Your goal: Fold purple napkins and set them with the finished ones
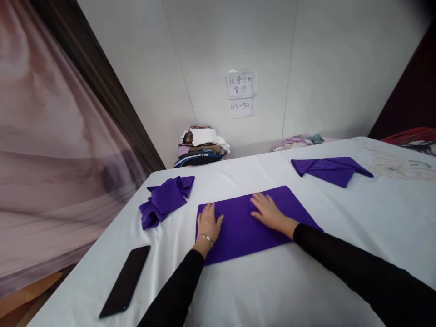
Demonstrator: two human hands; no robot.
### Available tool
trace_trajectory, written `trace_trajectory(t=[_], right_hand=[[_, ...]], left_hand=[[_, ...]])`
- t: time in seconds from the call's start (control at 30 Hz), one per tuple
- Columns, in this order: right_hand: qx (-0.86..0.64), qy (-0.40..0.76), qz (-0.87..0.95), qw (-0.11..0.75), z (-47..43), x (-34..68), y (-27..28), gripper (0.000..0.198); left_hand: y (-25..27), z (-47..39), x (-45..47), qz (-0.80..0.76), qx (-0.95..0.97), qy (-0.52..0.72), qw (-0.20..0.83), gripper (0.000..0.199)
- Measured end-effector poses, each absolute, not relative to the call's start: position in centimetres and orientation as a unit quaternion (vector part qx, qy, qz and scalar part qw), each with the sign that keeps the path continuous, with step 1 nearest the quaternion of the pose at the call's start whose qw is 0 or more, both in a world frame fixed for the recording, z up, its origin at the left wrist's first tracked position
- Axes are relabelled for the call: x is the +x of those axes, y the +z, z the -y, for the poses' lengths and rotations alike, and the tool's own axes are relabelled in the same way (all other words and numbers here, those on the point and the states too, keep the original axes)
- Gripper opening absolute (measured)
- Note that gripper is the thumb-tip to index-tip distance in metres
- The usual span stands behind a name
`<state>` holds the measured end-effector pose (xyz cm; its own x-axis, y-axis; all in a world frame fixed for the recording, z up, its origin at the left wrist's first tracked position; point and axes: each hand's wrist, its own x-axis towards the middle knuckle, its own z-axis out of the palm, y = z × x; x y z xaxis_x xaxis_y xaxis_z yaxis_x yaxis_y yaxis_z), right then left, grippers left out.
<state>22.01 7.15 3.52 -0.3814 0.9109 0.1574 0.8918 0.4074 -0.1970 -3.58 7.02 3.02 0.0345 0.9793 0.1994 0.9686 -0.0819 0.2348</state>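
Black sleeves [177, 293] nearest, entering at the bottom edge. Left to right: dark phone [126, 281] on white sheet [259, 295]; folded purple bundle [168, 198] beyond it; left hand [207, 223] palm down, thumb out, on the left end of the flat purple cloth [236, 231]; right hand [267, 211] palm down, fingers apart, toward its far edge. Both grips wide, nothing pinched. Flat cloth is mid-sheet; second folded purple piece [332, 170] farther right. Risks: uneven pressure could skew or ruck the cloth; loose-looking sheet could shift underneath; right sleeve, crossing the cloth's edge, could drag it.
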Motion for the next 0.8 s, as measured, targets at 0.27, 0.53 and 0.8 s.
trace_trajectory(t=[0.27, 0.53, 0.8], right_hand=[[-0.506, 0.104, 0.845, 0.137, -0.6, 18.9, 1.1, 0.067], [-0.699, 0.020, 0.714, 0.049, -0.1, 34.4, 0.0, 0.066], [-0.672, -0.026, 0.736, 0.080, 0.8, 29.5, 2.0, 0.065]], left_hand=[[1.2, -1.0, -2.6, -0.659, 0.752, 0.006, -0.011, 0.062], [2.1, -1.0, -8.3, -0.716, 0.696, -0.051, -0.017, 0.060], [2.6, 0.5, -0.7, -0.652, 0.758, -0.021, -0.017, 0.062]])
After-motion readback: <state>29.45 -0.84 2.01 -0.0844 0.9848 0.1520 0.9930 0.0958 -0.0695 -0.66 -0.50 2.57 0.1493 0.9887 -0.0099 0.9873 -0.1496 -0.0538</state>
